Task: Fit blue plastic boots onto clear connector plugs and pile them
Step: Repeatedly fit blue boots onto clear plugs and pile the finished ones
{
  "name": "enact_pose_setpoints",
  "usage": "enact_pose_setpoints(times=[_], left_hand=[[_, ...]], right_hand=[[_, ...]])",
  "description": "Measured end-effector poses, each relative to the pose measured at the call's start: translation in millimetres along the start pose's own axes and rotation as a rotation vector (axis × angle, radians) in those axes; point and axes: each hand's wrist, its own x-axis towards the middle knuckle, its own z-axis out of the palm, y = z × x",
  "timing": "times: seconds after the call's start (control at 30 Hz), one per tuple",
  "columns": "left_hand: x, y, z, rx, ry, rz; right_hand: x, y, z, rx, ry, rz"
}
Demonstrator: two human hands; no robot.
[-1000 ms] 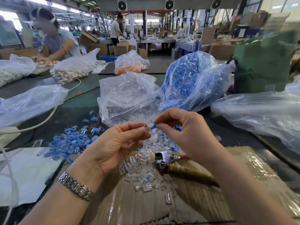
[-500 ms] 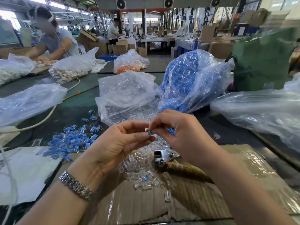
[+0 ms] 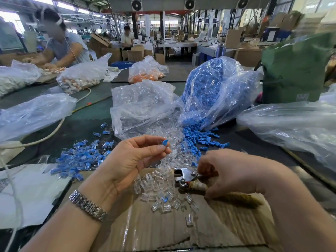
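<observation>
My left hand (image 3: pixel 127 160) pinches a clear plug with a blue boot (image 3: pixel 163 143) on it between thumb and fingertips, raised above the loose clear plugs (image 3: pixel 161 190). Lower down, my right hand (image 3: pixel 234 175) curls its fingers and thumb around the handle of metal pliers (image 3: pixel 183 176), which lie among those plugs. Loose blue boots (image 3: pixel 201 140) spill from a bag just beyond. At the left lies a pile of finished blue-booted plugs (image 3: pixel 81 159).
A clear bag of plugs (image 3: pixel 143 106) and a bag of blue boots (image 3: pixel 214 91) stand behind my hands. Brown cardboard (image 3: pixel 163 231) covers the near table. Plastic bags lie left (image 3: pixel 32 113) and right (image 3: pixel 291 124); a white cable (image 3: pixel 45 137) crosses at the left. A person works at the far left.
My right hand let go of the boot, dropped down and to the right, and closed on the pliers' handle. My left hand now holds the plug with the boot alone.
</observation>
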Motion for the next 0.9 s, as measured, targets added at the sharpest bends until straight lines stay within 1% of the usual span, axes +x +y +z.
enact_pose_setpoints(times=[0.07, 0.2, 0.3, 0.4, 0.5, 0.8, 0.9], left_hand=[[0, 0, 1, -0.022, 0.025, 0.019], [-2, 0, 5, -0.088, 0.083, 0.075], [-3, -1, 8, -0.077, 0.099, 0.113], [-2, -3, 11, 0.075, 0.129, 0.135], [-3, -6, 12, 0.219, 0.119, 0.162], [-3, -6, 18, 0.333, 0.137, 0.23], [-5, -7, 20, 0.361, 0.118, 0.261]], right_hand=[[-1, 0, -1, 0.042, 0.032, -0.005], [2, 0, -2, 0.244, 0.138, 0.027], [6, -1, -3, 0.358, 0.19, 0.023], [5, -3, -4, 0.411, 0.184, -0.027], [3, -8, -6, 0.484, 0.161, -0.035], [-3, -19, -8, 0.474, 0.168, -0.034], [-4, -20, -8, 0.451, 0.162, -0.044]])
